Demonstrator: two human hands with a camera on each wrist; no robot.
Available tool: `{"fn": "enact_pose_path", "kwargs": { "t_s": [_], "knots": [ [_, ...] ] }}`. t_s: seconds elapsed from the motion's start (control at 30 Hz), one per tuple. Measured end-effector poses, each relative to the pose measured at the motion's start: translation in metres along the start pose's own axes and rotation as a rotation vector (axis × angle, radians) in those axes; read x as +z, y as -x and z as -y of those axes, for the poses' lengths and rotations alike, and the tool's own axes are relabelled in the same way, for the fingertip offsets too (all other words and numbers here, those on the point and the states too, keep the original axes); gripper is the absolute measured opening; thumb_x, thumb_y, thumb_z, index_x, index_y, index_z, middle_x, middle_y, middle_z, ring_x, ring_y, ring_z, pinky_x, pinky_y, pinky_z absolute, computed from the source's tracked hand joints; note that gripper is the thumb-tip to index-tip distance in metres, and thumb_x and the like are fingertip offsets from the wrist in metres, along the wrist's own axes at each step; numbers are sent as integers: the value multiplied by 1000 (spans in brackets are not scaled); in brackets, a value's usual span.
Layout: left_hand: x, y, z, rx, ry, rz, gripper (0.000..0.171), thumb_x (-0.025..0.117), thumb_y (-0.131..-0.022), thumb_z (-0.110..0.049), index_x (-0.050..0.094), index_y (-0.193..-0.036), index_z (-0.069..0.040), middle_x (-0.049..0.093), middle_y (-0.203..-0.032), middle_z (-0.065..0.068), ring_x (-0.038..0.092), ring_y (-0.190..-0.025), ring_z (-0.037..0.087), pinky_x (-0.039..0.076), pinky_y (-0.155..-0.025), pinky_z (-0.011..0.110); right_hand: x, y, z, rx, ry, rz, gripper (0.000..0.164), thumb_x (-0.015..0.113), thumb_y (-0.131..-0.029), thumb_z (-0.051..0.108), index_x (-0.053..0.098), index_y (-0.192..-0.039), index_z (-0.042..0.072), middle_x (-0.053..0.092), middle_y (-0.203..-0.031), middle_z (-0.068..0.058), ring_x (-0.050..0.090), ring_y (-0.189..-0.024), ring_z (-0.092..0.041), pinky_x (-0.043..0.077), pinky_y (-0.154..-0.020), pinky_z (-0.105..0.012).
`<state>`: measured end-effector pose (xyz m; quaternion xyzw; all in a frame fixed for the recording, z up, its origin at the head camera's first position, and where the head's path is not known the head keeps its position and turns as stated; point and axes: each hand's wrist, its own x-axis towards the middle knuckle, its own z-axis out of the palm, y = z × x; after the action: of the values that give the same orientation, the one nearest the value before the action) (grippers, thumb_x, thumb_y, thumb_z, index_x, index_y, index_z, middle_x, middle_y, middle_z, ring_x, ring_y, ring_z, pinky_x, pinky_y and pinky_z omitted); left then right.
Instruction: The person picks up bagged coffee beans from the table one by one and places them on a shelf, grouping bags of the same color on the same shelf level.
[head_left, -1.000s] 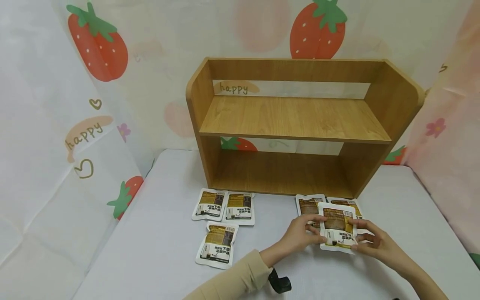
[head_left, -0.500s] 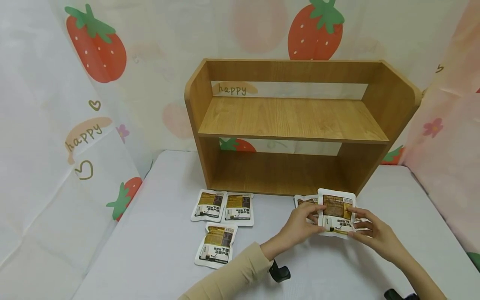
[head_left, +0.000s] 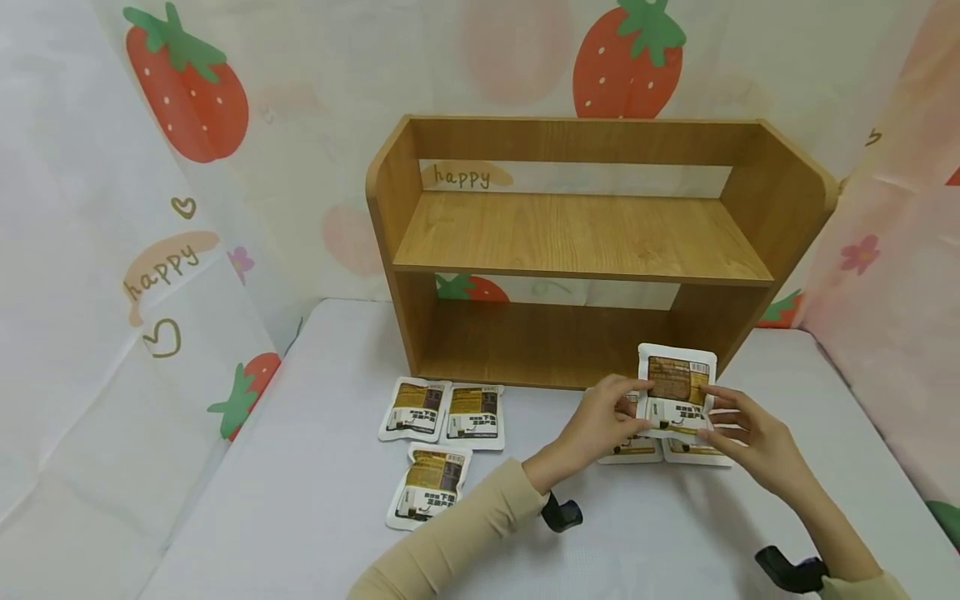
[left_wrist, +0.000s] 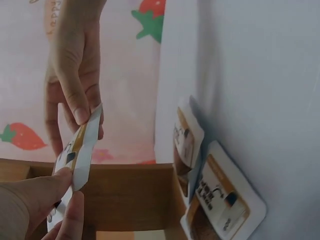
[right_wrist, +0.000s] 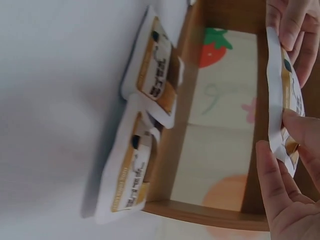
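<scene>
Between both hands a white food pouch (head_left: 678, 392) with a brown and gold label is held up, tilted, in front of the shelf's lower right side. My left hand (head_left: 602, 422) pinches its left edge between thumb and fingers. The opposite edge is pinched by my right hand (head_left: 757, 433). Below it, two similar pouches lie on the table, partly hidden by the held one and the hands; the left wrist view shows one pouch (left_wrist: 227, 197) flat beside the other pouch (left_wrist: 187, 132).
A wooden two-tier shelf (head_left: 581, 237) stands at the back of the white table (head_left: 315, 492). Left of centre lie three more pouches, the nearest pouch (head_left: 429, 483) partly behind the left sleeve (head_left: 457, 533). Strawberry-print cloth (head_left: 285, 150) hangs behind and at the sides.
Both hands have raised the pouch and carried it away from the body, toward the shelf. The two pouches under it now show their lower ends. The left group stays where it was.
</scene>
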<state>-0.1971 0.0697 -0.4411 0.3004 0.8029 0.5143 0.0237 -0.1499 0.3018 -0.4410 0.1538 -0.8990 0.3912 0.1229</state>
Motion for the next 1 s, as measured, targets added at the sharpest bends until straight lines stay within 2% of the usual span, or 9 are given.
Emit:
{"fn": "enact_pose_path", "kwargs": {
  "t_s": [0.2, 0.47, 0.8, 1.0],
  "knots": [
    [-10, -8, -9, 31, -49, -14, 53, 72, -80, -12, 54, -130, -15, 56, -107, 2, 55, -80, 0, 46, -66, 8, -5, -8, 6, 14, 10, -22, 61, 73, -79, 7, 46, -134, 6, 59, -108, -21, 50, -89, 15, 47, -72, -7],
    [-16, -18, -19, 81, -87, -28, 52, 71, -81, -12, 54, -130, -13, 56, -109, 3, 57, -81, 3, 45, -70, 5, -13, -12, 20, 39, 20, -62, 60, 71, -82, 13, 45, -136, 9, 57, -109, -18, 49, -90, 16, 44, -74, -3],
    [-23, -25, -27, 119, -132, -53, 52, 72, -80, -12, 53, -130, -12, 56, -110, 3, 55, -79, 0, 44, -69, 4, -16, -22, 22, -19, 35, -138, 59, 71, -79, 3, 48, -133, 4, 54, -112, -13, 46, -96, 16, 40, -76, 1],
    [-27, -31, -32, 156, -131, -81, 52, 71, -81, -13, 53, -130, -12, 55, -113, 4, 55, -78, 0, 44, -71, 4, -21, -30, 24, -54, 28, -188, 57, 71, -77, -4, 51, -130, 3, 53, -107, -4, 48, -96, 15, 42, -74, 0]
  ]
}}
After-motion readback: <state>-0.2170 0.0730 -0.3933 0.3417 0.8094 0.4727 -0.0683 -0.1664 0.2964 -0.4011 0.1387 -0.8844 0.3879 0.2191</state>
